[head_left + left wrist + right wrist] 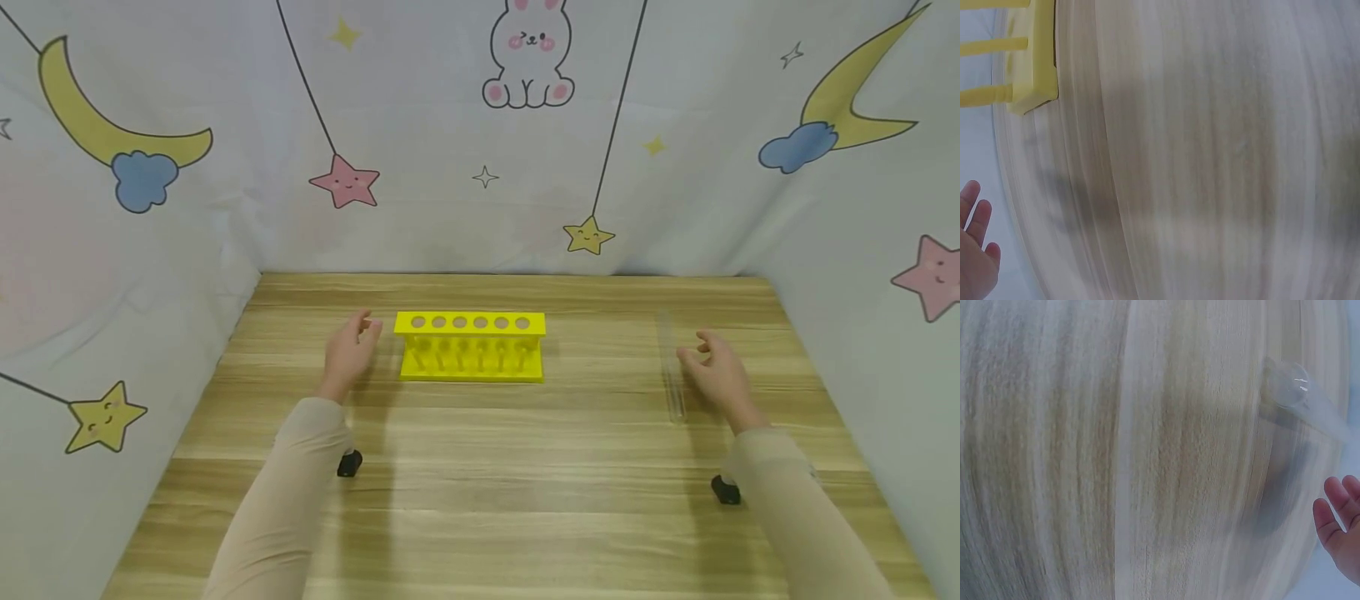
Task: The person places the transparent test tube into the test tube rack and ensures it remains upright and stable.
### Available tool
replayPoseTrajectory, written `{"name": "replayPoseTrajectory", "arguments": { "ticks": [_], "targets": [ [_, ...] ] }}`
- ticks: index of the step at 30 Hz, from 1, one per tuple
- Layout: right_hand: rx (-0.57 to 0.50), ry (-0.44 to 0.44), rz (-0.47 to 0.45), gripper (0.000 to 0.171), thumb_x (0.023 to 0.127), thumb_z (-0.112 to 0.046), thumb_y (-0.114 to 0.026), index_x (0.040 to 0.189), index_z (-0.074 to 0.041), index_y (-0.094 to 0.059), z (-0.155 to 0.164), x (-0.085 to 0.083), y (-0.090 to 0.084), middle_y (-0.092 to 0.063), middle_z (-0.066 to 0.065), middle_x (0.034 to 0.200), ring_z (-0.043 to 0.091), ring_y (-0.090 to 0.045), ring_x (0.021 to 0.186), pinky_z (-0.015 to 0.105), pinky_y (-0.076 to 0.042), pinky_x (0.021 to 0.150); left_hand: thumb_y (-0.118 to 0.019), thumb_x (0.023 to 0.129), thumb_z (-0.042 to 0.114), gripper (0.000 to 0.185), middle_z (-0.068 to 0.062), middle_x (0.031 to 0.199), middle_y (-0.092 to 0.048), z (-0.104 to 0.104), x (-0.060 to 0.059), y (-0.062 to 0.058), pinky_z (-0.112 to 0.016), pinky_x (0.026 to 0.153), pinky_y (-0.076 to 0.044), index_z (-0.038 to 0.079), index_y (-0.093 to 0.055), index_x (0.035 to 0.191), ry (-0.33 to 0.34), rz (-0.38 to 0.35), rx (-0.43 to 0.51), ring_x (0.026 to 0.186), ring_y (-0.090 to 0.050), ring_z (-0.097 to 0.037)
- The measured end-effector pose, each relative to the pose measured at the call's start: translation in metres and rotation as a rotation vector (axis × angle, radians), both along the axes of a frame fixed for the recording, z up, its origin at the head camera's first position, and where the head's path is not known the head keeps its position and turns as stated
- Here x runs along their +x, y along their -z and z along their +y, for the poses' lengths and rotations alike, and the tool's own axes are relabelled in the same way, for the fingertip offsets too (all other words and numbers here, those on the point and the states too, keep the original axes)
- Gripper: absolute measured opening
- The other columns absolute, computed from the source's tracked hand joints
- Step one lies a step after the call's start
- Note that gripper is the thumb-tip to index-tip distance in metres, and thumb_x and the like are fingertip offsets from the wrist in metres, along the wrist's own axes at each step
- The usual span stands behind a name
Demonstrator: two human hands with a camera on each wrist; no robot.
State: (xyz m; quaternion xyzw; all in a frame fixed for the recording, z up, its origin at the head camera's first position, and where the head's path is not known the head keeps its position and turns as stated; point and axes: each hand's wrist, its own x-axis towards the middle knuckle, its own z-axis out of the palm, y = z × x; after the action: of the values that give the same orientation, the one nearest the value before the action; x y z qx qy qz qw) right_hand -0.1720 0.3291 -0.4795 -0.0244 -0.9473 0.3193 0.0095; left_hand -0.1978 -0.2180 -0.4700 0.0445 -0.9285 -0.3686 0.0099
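Observation:
A yellow test tube rack (469,323) stands on the wooden table, with a row of round holes in its top bar and pegs below. Just left of it hovers my left hand (350,353), fingers relaxed and holding nothing. In the left wrist view the rack's end (1034,56) shows at upper left, apart from the left hand's fingers (979,222). A clear test tube (672,371) lies lengthwise on the table at the right. My right hand (716,375) is beside its right side, holding nothing. The right wrist view shows the tube's rounded end (1290,386) above the right hand (1344,528).
The wood-grain table (480,483) reaches back to a white cloth (427,225) printed with stars, moons and a rabbit, which also hangs at both sides. Small black pieces show under each wrist, one (349,463) at the left and one (725,490) at the right.

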Motion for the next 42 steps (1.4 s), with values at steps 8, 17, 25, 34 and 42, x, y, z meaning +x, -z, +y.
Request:
{"name": "replayPoseTrajectory", "arguments": {
  "ticks": [8, 17, 25, 34, 42],
  "targets": [
    [-0.016, -0.005, -0.014, 0.062, 0.09, -0.038, -0.044, 0.13, 0.007, -0.031, -0.002, 0.0, 0.001, -0.043, 0.033, 0.117, 0.042, -0.052, 0.092, 0.05, -0.042, 0.074, -0.034, 0.093, 0.043, 0.054, -0.017, 0.124, -0.051, 0.008, -0.001, 0.002, -0.046, 0.096, -0.034, 0.007, -0.036, 0.132, -0.013, -0.001, 0.036, 0.116, -0.044, -0.032],
    [-0.005, -0.004, -0.023, 0.062, 0.09, -0.039, -0.042, 0.131, 0.007, -0.031, -0.001, -0.001, 0.005, -0.043, 0.032, 0.118, 0.042, -0.053, 0.093, 0.049, -0.043, 0.073, -0.033, 0.092, 0.045, 0.055, -0.017, 0.124, -0.05, 0.014, -0.002, 0.003, -0.044, 0.096, -0.035, 0.007, -0.037, 0.131, -0.038, 0.001, 0.099, 0.114, -0.046, -0.031],
    [-0.012, 0.002, -0.044, 0.062, 0.09, -0.039, -0.042, 0.132, 0.006, -0.03, -0.003, -0.001, 0.005, -0.042, 0.031, 0.12, 0.042, -0.052, 0.095, 0.049, -0.044, 0.074, -0.035, 0.093, 0.041, 0.052, -0.018, 0.125, -0.05, 0.021, -0.006, 0.002, -0.043, 0.095, -0.036, 0.004, -0.04, 0.129, -0.065, 0.026, 0.156, 0.112, -0.047, -0.031],
    [-0.015, -0.002, -0.061, 0.063, 0.091, -0.039, -0.042, 0.133, 0.006, -0.028, -0.004, -0.003, 0.004, -0.041, 0.031, 0.121, 0.041, -0.051, 0.096, 0.048, -0.044, 0.073, -0.032, 0.091, 0.048, 0.057, -0.016, 0.129, -0.046, 0.031, -0.01, 0.002, -0.043, 0.097, -0.035, 0.008, -0.037, 0.131, -0.084, -0.027, 0.223, 0.116, -0.044, -0.03],
    [-0.019, 0.002, -0.068, 0.064, 0.09, -0.04, -0.042, 0.133, 0.006, -0.028, -0.005, -0.004, 0.004, -0.041, 0.031, 0.121, 0.041, -0.051, 0.097, 0.048, -0.043, 0.074, -0.032, 0.09, 0.052, 0.059, -0.016, 0.129, -0.046, 0.036, -0.013, 0.006, -0.042, 0.097, -0.035, 0.01, -0.038, 0.131, -0.094, -0.025, 0.271, 0.117, -0.044, -0.029]
  ]
}}
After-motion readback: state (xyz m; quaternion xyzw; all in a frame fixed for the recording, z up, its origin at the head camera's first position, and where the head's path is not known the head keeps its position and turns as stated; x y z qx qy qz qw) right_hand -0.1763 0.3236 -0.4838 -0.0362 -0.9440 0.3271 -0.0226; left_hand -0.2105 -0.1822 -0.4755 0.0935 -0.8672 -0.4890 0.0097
